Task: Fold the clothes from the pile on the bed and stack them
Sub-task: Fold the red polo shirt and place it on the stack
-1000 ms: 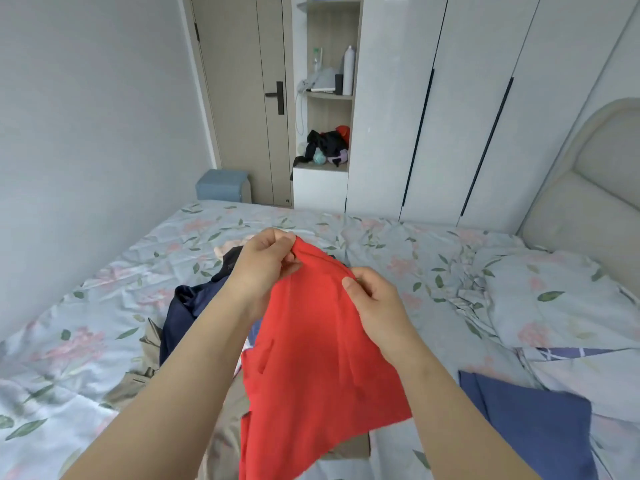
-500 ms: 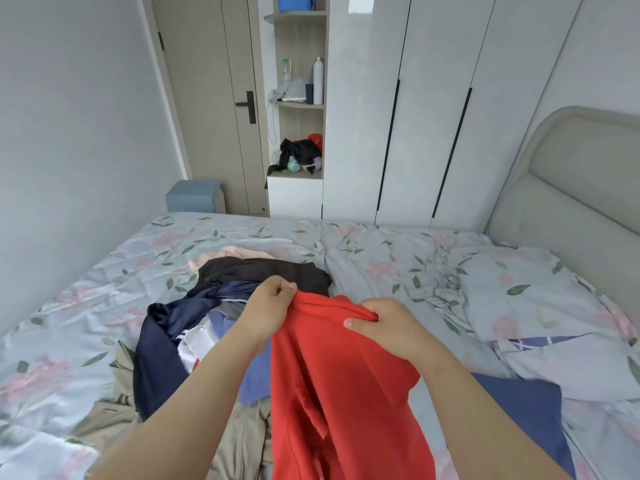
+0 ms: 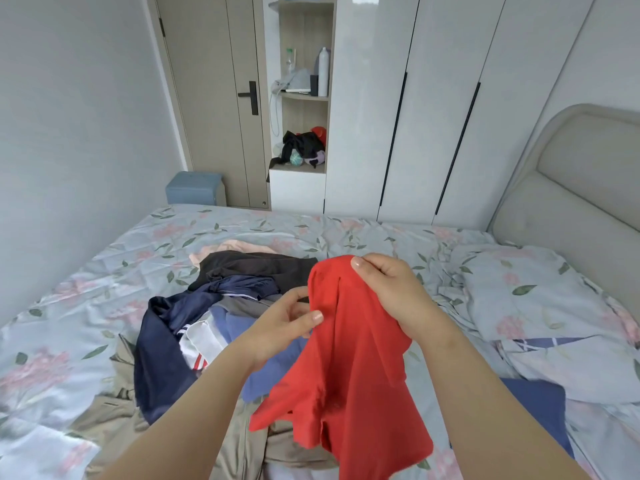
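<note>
A red garment (image 3: 349,368) hangs above the bed, bunched and drooping toward me. My right hand (image 3: 391,292) grips its top edge, thumb over the cloth. My left hand (image 3: 287,320) is lower, at the garment's left edge, thumb and fingers pinching the fabric. Behind and left of it lies the pile of clothes (image 3: 214,306): a black piece, a navy one, a light-blue one, a white striped one and beige trousers. A folded dark-blue garment (image 3: 540,407) lies flat on the bed at the right.
The bed (image 3: 104,271) has a floral sheet; a matching pillow (image 3: 540,292) and padded headboard (image 3: 571,188) stand at the right. Beyond the bed are white wardrobe doors (image 3: 433,116), an open shelf niche (image 3: 304,98), a door and a blue stool (image 3: 195,188).
My left hand has let go of the top edge and moved down to the garment's left side. My right hand has lifted the top and shifted it right; the cloth hangs more bunched.
</note>
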The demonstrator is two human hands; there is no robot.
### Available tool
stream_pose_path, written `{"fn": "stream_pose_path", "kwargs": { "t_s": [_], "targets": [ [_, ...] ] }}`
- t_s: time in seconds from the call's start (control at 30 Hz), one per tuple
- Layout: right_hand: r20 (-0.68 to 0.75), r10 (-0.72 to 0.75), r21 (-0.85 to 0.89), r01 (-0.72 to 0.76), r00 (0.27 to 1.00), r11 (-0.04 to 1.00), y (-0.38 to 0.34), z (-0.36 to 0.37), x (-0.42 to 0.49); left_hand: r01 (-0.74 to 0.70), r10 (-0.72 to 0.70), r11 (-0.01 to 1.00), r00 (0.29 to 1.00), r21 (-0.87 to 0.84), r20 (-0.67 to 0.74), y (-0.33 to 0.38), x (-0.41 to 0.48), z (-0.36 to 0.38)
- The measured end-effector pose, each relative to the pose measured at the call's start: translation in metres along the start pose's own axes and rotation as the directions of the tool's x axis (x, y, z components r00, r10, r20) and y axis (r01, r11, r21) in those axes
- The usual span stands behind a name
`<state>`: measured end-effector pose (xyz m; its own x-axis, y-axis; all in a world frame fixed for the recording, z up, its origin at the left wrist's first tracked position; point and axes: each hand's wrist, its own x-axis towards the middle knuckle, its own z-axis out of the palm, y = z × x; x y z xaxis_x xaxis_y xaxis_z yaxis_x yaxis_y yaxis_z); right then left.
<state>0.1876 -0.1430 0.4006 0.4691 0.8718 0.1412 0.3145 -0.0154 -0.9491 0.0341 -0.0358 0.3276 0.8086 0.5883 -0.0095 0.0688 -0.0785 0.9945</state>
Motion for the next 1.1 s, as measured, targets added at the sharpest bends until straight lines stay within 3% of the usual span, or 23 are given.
{"fn": "stream_pose_path", "kwargs": {
  "t_s": [0.1, 0.23, 0.33, 0.4, 0.5, 0.57, 0.67, 0.83, 0.97, 1.03, 1.1],
  "targets": [
    [-0.067, -0.06, 0.14, 0.069, 0.996, 0.988, -0.013, -0.003, 0.007, -0.026, 0.02, 0.994, 0.998, 0.11, 0.051, -0.001, -0.001, 0.0],
    [-0.186, -0.01, 0.268, 0.061, 0.983, 0.961, -0.014, -0.016, 0.018, 0.09, -0.089, 0.996, 0.993, 0.0, 0.075, 0.006, 0.004, -0.003],
    [-0.394, 0.114, 0.152, -0.058, 0.912, 0.987, 0.004, -0.023, 0.022, 0.2, -0.2, 0.98, 0.978, 0.008, 0.057, 0.022, 0.008, -0.002],
    [-0.462, 0.171, 0.09, -0.146, 0.87, 0.985, 0.021, -0.024, 0.02, 0.215, -0.214, 0.97, 0.977, -0.111, 0.022, 0.032, 0.014, 0.002],
    [-0.405, 0.259, 0.075, -0.251, 0.877, 0.965, 0.039, -0.016, 0.013, 0.189, -0.246, 0.892, 0.965, -0.41, -0.089, 0.047, 0.03, 0.006],
    [-0.333, 0.297, 0.13, -0.268, 0.895, 0.955, 0.041, -0.007, 0.008, 0.184, -0.329, 0.786, 0.932, -0.59, -0.149, 0.058, 0.039, 0.008],
    [-0.116, 0.3, 0.148, -0.282, 0.947, 0.948, 0.034, 0.007, -0.002, 0.124, -0.407, 0.655, 0.889, -0.746, -0.21, 0.073, 0.051, 0.007],
    [0.164, 0.211, 0.027, -0.218, 0.964, 0.976, 0.029, 0.024, -0.009, 0.017, -0.405, 0.594, 0.87, -0.805, -0.281, 0.091, 0.056, 0.0],
    [0.146, 0.167, -0.122, -0.15, 0.975, 0.981, 0.028, 0.03, -0.005, -0.022, -0.385, 0.568, 0.877, -0.823, -0.289, 0.094, 0.049, -0.005],
    [0.137, 0.168, -0.061, -0.161, 0.976, 0.985, 0.025, 0.029, -0.002, -0.028, -0.335, 0.623, 0.894, -0.782, -0.298, 0.086, 0.045, -0.009],
    [0.112, 0.205, 0.111, -0.218, 0.972, 0.97, 0.019, 0.027, 0.003, 0.002, -0.267, 0.762, 0.912, -0.648, -0.311, 0.073, 0.041, -0.011]
  ]
}}
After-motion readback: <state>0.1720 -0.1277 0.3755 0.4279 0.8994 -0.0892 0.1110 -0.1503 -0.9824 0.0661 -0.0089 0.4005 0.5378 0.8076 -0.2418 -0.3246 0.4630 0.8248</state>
